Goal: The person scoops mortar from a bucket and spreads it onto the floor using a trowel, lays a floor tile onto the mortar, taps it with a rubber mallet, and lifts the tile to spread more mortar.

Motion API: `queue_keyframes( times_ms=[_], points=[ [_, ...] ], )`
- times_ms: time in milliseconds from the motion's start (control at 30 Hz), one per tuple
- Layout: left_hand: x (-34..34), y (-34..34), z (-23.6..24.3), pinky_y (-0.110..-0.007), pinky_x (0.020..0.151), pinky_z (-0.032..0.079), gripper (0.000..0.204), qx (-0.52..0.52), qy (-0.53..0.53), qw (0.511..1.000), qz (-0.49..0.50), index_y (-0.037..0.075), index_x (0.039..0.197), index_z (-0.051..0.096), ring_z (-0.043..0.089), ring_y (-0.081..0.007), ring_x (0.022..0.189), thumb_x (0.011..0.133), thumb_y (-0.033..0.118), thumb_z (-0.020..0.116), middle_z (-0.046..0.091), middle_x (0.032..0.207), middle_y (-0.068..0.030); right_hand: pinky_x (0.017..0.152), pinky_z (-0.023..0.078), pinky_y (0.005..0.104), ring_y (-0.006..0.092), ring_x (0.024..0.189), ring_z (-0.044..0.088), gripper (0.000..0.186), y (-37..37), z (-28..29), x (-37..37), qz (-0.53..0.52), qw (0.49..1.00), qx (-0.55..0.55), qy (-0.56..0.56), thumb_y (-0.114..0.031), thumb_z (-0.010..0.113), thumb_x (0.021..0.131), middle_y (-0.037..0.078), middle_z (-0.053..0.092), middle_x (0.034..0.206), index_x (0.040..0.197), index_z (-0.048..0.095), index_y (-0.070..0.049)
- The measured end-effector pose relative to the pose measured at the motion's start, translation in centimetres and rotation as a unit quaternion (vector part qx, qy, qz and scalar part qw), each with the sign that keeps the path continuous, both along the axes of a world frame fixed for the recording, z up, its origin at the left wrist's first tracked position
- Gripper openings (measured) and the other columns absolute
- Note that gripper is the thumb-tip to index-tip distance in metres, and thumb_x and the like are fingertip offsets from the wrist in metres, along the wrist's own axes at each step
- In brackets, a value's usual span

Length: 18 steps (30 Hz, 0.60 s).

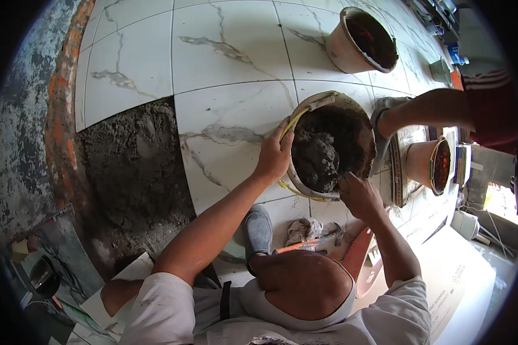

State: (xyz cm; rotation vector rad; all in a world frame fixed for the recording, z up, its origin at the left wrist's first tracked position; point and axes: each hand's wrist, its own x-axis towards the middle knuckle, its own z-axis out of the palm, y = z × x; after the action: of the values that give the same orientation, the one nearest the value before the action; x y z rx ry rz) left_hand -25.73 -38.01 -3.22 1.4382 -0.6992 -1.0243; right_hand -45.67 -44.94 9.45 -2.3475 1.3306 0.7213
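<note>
A round bucket (pixel 361 122) of dark wet mortar (pixel 316 155) sits on the marble-look tiles. My left hand (pixel 275 150) is closed on its left rim, by the yellow handle (pixel 293 190). My right hand (pixel 357 192) is closed at the lower right rim, partly over the mortar; what its fingers hold is unclear. Below lie a crumpled rag (pixel 303 230) and an orange-handled tool (pixel 290 247), near my shod foot (pixel 253 227). An untiled patch of dark mortar (pixel 129 161) lies at the left.
Another person's leg and shod foot (pixel 426 109) stand right beside the bucket. Two more buckets (pixel 342 43) (pixel 420 164) are at back and right. A weathered wall (pixel 23 121) runs along the left. A cardboard sheet (pixel 454 287) and cables (pixel 495 230) lie at lower right.
</note>
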Motion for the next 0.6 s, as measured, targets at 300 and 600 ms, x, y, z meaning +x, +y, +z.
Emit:
queue_keyframes(
  times_ms=[300, 600],
  points=[
    [10.2, 6.3, 1.9, -0.034, 0.109, 0.028, 0.073, 0.01, -0.137, 0.978, -0.157, -0.004, 0.144, 0.024, 0.037, -0.0289, 0.134, 0.095, 0.045, 0.048, 0.041, 0.141, -0.0233, 0.073, 0.05, 0.0482, 0.0435, 0.088, 0.061, 0.041, -0.9, -1.2, -5.1, -0.06, 0.995, -0.008, -0.081, -0.021, 0.065, 0.074, 0.024, 0.063, 0.091, 0.113, 0.059, -0.01],
    [31.4, 32.0, 13.7, -0.043, 0.103, 0.038, 0.061, 0.162, -0.555, 0.816, 0.02, 0.003, 0.134, 0.046, 0.049, -0.035, 0.123, 0.088, 0.04, 0.061, 0.052, 0.132, -0.0201, 0.076, 0.046, 0.0371, 0.0281, 0.081, 0.058, 0.044, -0.1, 1.2, -6.0, -0.031, 0.983, -0.048, -0.173, -0.005, 0.054, 0.073, 0.017, 0.062, 0.092, 0.117, 0.056, 0.0]
  ],
)
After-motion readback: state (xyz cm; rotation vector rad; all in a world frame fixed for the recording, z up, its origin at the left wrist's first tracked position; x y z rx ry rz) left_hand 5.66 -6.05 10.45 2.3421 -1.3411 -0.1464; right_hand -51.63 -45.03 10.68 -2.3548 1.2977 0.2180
